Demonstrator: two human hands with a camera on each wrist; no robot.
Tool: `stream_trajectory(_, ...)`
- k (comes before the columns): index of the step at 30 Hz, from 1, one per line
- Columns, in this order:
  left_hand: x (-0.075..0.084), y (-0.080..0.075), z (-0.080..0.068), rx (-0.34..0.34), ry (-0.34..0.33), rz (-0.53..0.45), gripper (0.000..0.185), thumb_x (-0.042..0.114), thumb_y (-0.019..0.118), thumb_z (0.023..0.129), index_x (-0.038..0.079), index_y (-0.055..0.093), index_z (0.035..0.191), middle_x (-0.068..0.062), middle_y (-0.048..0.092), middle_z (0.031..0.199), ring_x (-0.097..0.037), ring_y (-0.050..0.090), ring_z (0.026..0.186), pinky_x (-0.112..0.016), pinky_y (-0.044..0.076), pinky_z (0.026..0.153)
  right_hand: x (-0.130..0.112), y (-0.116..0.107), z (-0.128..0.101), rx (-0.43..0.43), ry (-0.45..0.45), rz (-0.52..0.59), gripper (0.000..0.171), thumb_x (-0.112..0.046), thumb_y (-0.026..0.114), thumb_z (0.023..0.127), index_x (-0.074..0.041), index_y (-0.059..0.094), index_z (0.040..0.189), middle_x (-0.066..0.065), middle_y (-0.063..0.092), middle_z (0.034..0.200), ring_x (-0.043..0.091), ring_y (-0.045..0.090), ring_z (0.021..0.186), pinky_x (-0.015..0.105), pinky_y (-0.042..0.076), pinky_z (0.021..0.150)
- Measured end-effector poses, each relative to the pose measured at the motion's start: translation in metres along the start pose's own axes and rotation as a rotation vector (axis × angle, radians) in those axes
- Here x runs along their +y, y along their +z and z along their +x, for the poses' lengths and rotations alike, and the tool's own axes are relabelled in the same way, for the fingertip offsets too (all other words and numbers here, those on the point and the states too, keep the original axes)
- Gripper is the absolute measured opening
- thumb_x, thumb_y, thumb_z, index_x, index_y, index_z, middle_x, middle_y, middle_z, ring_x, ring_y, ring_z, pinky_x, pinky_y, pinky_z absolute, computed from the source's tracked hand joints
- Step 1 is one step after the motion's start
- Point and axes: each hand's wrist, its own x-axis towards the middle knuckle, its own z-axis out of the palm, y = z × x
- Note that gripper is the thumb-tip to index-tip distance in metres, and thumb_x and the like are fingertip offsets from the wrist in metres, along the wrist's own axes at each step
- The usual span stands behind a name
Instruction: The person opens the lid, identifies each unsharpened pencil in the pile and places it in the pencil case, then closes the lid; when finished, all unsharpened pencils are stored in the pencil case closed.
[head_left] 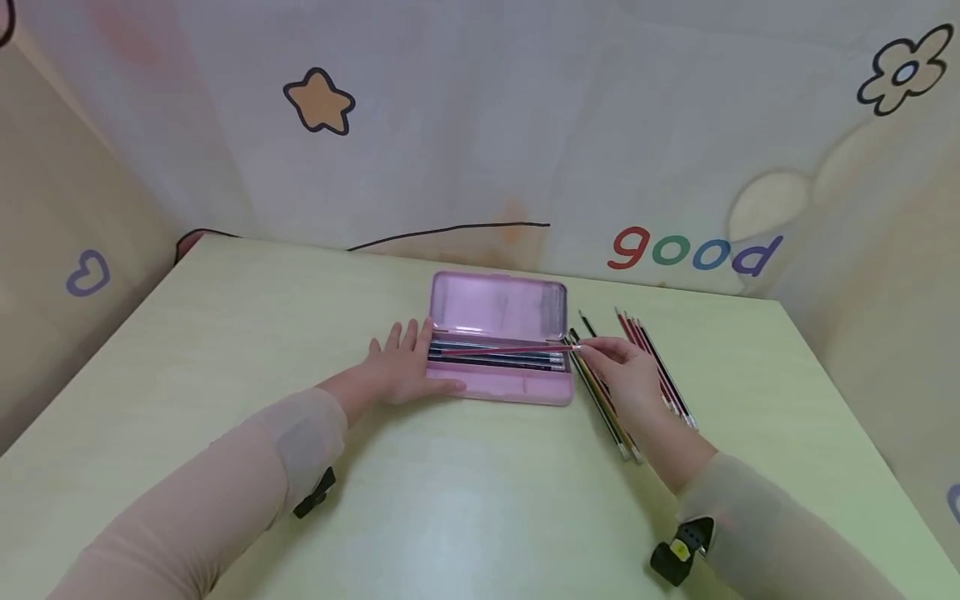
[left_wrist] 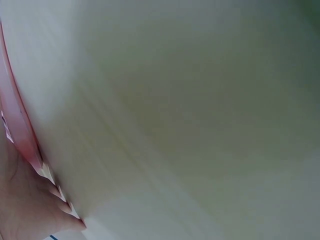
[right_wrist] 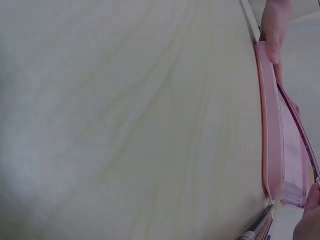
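A pink pencil case [head_left: 498,385] lies with its lid [head_left: 498,304] tipped back, several dark pencils [head_left: 495,361] lined up inside. Against its left end rests my left hand [head_left: 401,367], fingers spread and thumb along the front edge. My right hand [head_left: 626,375] pinches the end of a red pencil [head_left: 517,349] between thumb and fingertips. That pencil lies lengthwise over the ones in the case; the right wrist view shows the held pencil [right_wrist: 300,127] slanting above the pink case [right_wrist: 271,120]. In the left wrist view my left hand [left_wrist: 30,205] is partly cut off.
Just right of the case lies a bunch of pencils [head_left: 603,412], partly behind my right hand. Another bunch, red and black pencils [head_left: 660,367], lies further right. The pale table [head_left: 450,500] meets a printed cloth backdrop [head_left: 480,125] behind the case.
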Motion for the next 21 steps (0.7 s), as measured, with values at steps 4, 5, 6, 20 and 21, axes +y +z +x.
stream_trajectory(4, -0.003, 0.005, 0.003, 0.007, 0.003, 0.010, 0.116, 0.083, 0.038, 0.073, 0.010, -0.012, 0.148, -0.019, -0.005, 0.154, -0.039, -0.008, 0.139, -0.062, 0.000, 0.106, 0.005, 0.008, 0.007, -0.023, -0.024, 0.008, 0.034, -0.024, 0.068, 0.087, -0.004, 0.062, 0.114, 0.006, 0.061, 0.112, 0.011, 0.056, 0.099, 0.018, 0.047, 0.083)
stream_trajectory(5, -0.004, 0.007, 0.004, 0.011, -0.001, 0.013, 0.116, 0.084, 0.037, 0.073, 0.010, -0.012, 0.148, -0.018, -0.005, 0.154, -0.039, -0.008, 0.139, -0.062, 0.001, 0.106, 0.006, 0.010, 0.009, -0.028, -0.032, -0.009, 0.033, -0.024, 0.068, 0.087, -0.004, 0.062, 0.113, 0.006, 0.061, 0.112, 0.011, 0.055, 0.098, 0.018, 0.047, 0.083)
stream_trajectory(6, -0.005, 0.008, 0.005, 0.012, -0.004, 0.016, 0.117, 0.084, 0.037, 0.073, 0.011, -0.012, 0.148, -0.018, -0.005, 0.154, -0.039, -0.008, 0.139, -0.062, 0.001, 0.106, 0.007, 0.011, 0.010, -0.033, -0.038, -0.017, 0.032, -0.022, 0.067, 0.087, -0.003, 0.062, 0.113, 0.007, 0.062, 0.112, 0.011, 0.055, 0.098, 0.017, 0.047, 0.082)
stream_trajectory(20, 0.001, 0.002, -0.001, -0.005, -0.005, -0.003, 0.115, 0.082, 0.040, 0.074, 0.011, -0.013, 0.148, -0.018, -0.005, 0.154, -0.039, -0.009, 0.139, -0.062, 0.001, 0.106, 0.007, 0.016, 0.014, -0.094, -0.081, -0.159, 0.024, -0.011, 0.063, 0.089, 0.001, 0.063, 0.110, 0.014, 0.065, 0.107, 0.011, 0.058, 0.086, 0.020, 0.050, 0.071)
stream_trajectory(21, 0.002, 0.002, -0.002, -0.004, -0.002, -0.003, 0.115, 0.082, 0.039, 0.074, 0.010, -0.012, 0.148, -0.019, -0.005, 0.154, -0.039, -0.008, 0.139, -0.062, 0.001, 0.106, 0.007, 0.016, 0.015, -0.094, -0.078, -0.162, 0.024, -0.011, 0.062, 0.090, 0.001, 0.063, 0.110, 0.015, 0.064, 0.108, 0.013, 0.058, 0.088, 0.021, 0.050, 0.072)
